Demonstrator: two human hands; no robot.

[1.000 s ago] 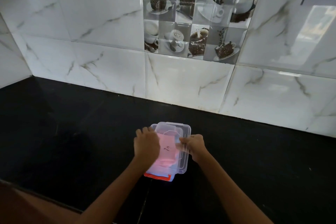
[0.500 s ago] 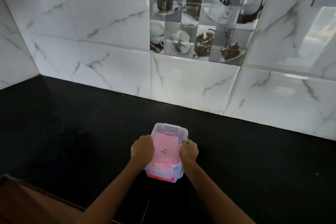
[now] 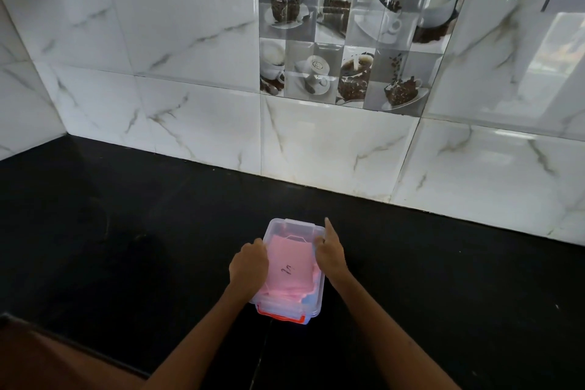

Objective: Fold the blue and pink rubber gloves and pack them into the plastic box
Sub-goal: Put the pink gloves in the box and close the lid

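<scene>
A clear plastic box (image 3: 292,226) with an orange clasp at its near end stands on the black counter. Its clear lid lies square on top. Through the lid I see the folded pink glove (image 3: 289,266) with a dark mark on it, and a bit of the blue glove (image 3: 309,298) at the near right corner. My left hand (image 3: 248,264) presses on the lid's left edge with curled fingers. My right hand (image 3: 329,252) rests on the right edge, its index finger pointing out toward the far right corner.
The black counter (image 3: 126,231) stretches left and right of the box. A white marble-tiled wall (image 3: 190,123) with coffee-picture tiles runs along the back, and another wall closes the left corner. The counter's front edge lies at the lower left.
The lid, skewed over the box a second ago, now sits aligned on it. Both hands moved to the lid's sides, and the right index finger has stretched out.
</scene>
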